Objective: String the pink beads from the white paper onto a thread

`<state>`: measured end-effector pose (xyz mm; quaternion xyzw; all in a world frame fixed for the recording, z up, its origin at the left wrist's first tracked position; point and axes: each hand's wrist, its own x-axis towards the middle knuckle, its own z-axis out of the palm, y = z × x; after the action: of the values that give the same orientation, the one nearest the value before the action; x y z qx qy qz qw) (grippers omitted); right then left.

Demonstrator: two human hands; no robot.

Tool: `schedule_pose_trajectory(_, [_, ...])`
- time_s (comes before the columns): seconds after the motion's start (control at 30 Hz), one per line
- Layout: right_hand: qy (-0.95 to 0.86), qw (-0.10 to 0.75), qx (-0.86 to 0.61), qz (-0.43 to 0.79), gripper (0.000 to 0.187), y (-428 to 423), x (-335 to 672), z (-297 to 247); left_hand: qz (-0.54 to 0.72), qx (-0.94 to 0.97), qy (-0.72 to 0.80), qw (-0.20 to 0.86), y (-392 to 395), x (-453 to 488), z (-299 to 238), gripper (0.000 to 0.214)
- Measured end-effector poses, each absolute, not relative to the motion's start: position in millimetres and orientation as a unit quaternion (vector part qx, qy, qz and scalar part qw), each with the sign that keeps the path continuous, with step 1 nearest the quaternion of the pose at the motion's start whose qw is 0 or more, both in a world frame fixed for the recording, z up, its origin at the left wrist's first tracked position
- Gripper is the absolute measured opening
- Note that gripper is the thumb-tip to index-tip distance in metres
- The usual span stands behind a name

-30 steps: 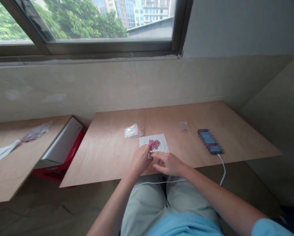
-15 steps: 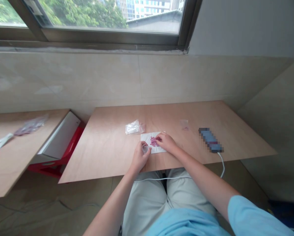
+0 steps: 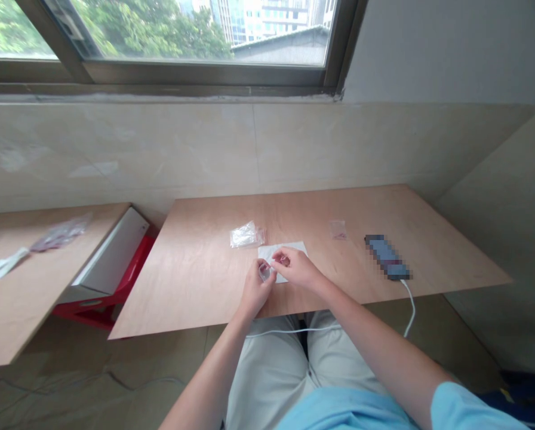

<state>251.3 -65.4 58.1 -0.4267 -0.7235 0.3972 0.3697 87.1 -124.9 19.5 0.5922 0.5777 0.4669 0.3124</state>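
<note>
The big table (image 3: 191, 286) is made of smooth, light brown wood. A white sheet of paper (image 3: 297, 246) lies flat near its front edge, and part of it is covered up. A pile of shiny, see-through bags (image 3: 244, 236) sits just behind the paper, a bit to the left. Over to the right lies one little clear bag (image 3: 338, 230) with something pinkish in it. Past that is a phone (image 3: 387, 257), lying at a slant. Its picture is all blurry squares. A white cord (image 3: 412, 298) comes out of its near end and hangs over the table's edge.
</note>
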Motion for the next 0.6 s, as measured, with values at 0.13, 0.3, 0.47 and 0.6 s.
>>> schedule_pose_trajectory(0.13, [-0.739, 0.326, -0.490, 0.327, 0.013, -52.5, 258.1, 56.4, 0.475, 0.586, 0.571, 0.326, -126.2, 85.1, 21.0, 0.019])
schedule_pose_trajectory(0.3, [-0.794, 0.222, -0.508, 0.249, 0.007, -32.9, 267.6, 33.7, 0.466, 0.587, 0.577, 0.325, -126.8, 82.0, 21.4, 0.021])
schedule_pose_trajectory(0.47, [-0.805, 0.202, -0.510, 0.226, 0.009, -36.2, 263.3, 20.1, 0.458, 0.594, 0.580, 0.319, -125.9, 80.4, 16.6, 0.022])
schedule_pose_trajectory(0.6, [-0.804, 0.207, -0.508, 0.228, 0.007, -37.3, 259.8, 22.1, 0.465, 0.587, 0.586, 0.309, -124.1, 80.7, 11.4, 0.022])
